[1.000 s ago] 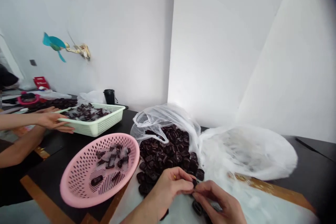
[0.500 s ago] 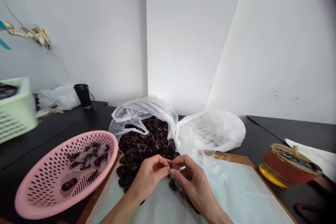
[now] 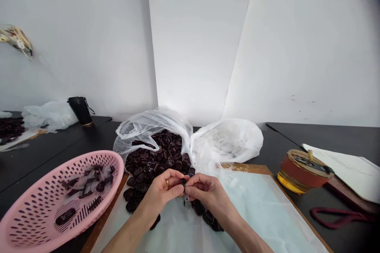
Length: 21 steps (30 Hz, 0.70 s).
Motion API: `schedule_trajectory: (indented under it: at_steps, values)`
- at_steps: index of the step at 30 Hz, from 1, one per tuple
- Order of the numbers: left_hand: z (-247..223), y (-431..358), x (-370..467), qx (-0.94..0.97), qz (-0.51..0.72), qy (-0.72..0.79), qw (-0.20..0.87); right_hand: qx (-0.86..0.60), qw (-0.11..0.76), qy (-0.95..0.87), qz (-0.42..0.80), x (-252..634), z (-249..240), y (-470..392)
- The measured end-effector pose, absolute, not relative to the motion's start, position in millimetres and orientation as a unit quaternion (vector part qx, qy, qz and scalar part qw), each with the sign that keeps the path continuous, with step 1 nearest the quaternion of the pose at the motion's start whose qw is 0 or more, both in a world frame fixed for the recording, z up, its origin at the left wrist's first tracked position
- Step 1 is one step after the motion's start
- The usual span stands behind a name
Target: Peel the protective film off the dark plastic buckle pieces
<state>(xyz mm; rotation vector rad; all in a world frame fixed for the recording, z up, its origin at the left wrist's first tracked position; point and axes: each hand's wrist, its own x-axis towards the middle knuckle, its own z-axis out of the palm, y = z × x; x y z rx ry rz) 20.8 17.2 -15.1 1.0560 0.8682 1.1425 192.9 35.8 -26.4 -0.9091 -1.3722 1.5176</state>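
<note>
Head view: The left hand (image 3: 166, 189) and right hand (image 3: 204, 193) pinch a small dark piece (image 3: 183, 182) between their fingertips, a clear strip hanging below it, in front of a heap of glossy dark pieces (image 3: 160, 158) spilling from a plastic bag (image 3: 170, 118). No writing is legible. A pink basket (image 3: 86, 225) sits left on the black surface (image 3: 252, 168), against white walls (image 3: 196, 47).

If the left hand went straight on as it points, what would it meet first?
Most likely the right hand: the left hand points towards its fingertips, with a small dark piece pinched between them. Exact depth is unclear.
</note>
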Motion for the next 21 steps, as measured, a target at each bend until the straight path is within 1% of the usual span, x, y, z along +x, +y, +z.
schedule_trajectory:
  at_steps: [4,7,9,14,17,21]
  values:
    - [-22.5,18.3,21.5,0.358,0.512,0.350,0.698,-0.379,0.447,-0.558,0.588,192.8,-22.8,35.8]
    - [-29.6,19.9,20.2,0.321,0.505,0.352,0.720,-0.391,0.460,-0.580,0.546,192.6,-23.4,35.6]
    - [-30.3,19.7,18.9,0.323,0.493,0.352,0.727,-0.383,0.469,-0.585,0.540,192.7,-22.4,34.4]
    - [-22.0,17.3,18.0,0.349,0.477,0.349,0.727,-0.349,0.476,-0.515,0.621,192.8,-13.4,29.2]
    - [-19.3,18.2,18.6,0.355,0.479,0.362,0.717,-0.338,0.490,-0.491,0.635,193.6,-11.4,28.6]
    - [-20.0,19.8,17.9,0.358,0.485,0.352,0.716,-0.311,0.479,-0.482,0.665,195.2,-14.0,29.3]
